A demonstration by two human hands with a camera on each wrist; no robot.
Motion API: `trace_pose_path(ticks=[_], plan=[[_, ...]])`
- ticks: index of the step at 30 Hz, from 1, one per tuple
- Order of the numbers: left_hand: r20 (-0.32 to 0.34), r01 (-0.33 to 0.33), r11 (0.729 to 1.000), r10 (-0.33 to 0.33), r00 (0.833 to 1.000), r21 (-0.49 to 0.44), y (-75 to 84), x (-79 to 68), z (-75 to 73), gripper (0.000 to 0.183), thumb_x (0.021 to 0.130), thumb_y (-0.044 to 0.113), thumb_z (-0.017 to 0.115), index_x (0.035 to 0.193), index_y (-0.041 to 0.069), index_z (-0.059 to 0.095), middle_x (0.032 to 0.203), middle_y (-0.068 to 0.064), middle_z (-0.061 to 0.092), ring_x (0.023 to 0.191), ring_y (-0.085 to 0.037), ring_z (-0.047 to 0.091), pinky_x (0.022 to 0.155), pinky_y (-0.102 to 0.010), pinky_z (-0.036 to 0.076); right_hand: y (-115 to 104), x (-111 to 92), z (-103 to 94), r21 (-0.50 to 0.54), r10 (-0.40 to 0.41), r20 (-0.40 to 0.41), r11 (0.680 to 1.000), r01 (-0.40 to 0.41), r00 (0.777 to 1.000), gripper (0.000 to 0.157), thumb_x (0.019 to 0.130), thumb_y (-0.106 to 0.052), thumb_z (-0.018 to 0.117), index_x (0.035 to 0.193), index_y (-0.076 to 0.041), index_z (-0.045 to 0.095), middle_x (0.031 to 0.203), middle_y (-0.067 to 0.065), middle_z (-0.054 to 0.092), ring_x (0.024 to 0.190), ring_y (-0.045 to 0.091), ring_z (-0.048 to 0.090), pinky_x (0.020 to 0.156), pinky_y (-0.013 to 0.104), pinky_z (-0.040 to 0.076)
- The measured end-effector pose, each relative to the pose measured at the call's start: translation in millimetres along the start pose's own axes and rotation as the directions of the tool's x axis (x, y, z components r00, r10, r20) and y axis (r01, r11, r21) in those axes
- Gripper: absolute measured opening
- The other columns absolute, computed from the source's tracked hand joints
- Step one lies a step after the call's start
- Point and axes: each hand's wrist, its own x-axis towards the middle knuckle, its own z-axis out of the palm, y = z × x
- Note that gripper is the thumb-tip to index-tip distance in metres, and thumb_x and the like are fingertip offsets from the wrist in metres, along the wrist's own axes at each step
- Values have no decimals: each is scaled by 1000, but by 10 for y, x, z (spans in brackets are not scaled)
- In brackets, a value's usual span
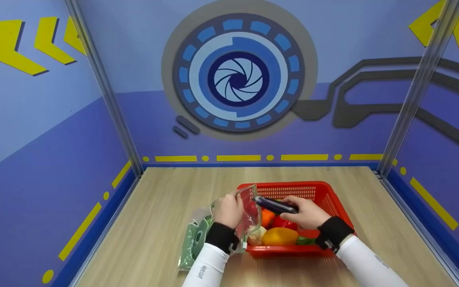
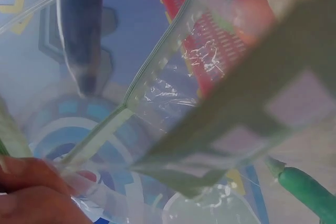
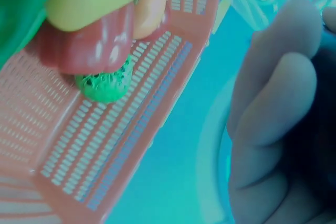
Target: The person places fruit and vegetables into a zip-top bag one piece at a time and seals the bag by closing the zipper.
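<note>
In the head view my left hand point(image 1: 228, 210) grips the edge of a clear zip bag point(image 1: 249, 213), whose see-through side overlaps the basket's left end. My right hand point(image 1: 307, 211) holds a dark, glossy eggplant point(image 1: 275, 204) above the red basket point(image 1: 293, 251), its tip pointing left at the bag's edge. The left wrist view has the eggplant point(image 2: 80, 30) hanging beside the bag's zip strip point(image 2: 157, 51), with left fingers point(image 2: 37, 195) at the lower left. Curled right fingers point(image 3: 278, 98) wrap the dark eggplant point(image 3: 317, 145) in the right wrist view.
In the basket lie a yellow pepper point(image 1: 280, 236), a red pepper point(image 1: 287, 223), an orange vegetable point(image 1: 267, 217) and a whitish bulb point(image 1: 256, 235). Green-printed plastic point(image 1: 193, 239) lies on the wooden table point(image 1: 153, 223) by the left forearm. Printed walls stand around the table.
</note>
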Motion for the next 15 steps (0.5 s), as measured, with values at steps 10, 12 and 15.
trace_pose_path(ticks=[10, 12, 15], plan=[[10, -10, 1000, 10, 1000, -2, 18, -4, 3, 21, 99, 15, 63, 110, 4, 78, 90, -15, 79, 75, -31, 76, 66, -45, 59, -375, 334, 439, -144, -33, 47, 989, 39, 998, 33, 92, -29, 76, 121, -17, 65, 100, 8, 71, 69, 18, 63, 61, 35, 57], [11, -14, 1000, 14, 1000, -11, 22, -2, 3, 21, 99, 14, 63, 110, 3, 78, 90, -16, 79, 76, -31, 76, 66, -44, 59, -440, 402, 518, -207, -66, 43, 976, 73, 997, 34, 91, -27, 77, 120, -14, 65, 103, 9, 73, 77, 20, 66, 71, 41, 60], [7, -18, 1000, 18, 1000, -12, 23, -2, -1, 21, 99, 14, 63, 109, 2, 78, 90, -16, 79, 76, -32, 76, 66, -45, 59, -505, 499, 632, -273, -100, 59, 955, 113, 993, 40, 91, -26, 76, 124, -9, 63, 112, 12, 74, 92, 24, 70, 88, 49, 59]])
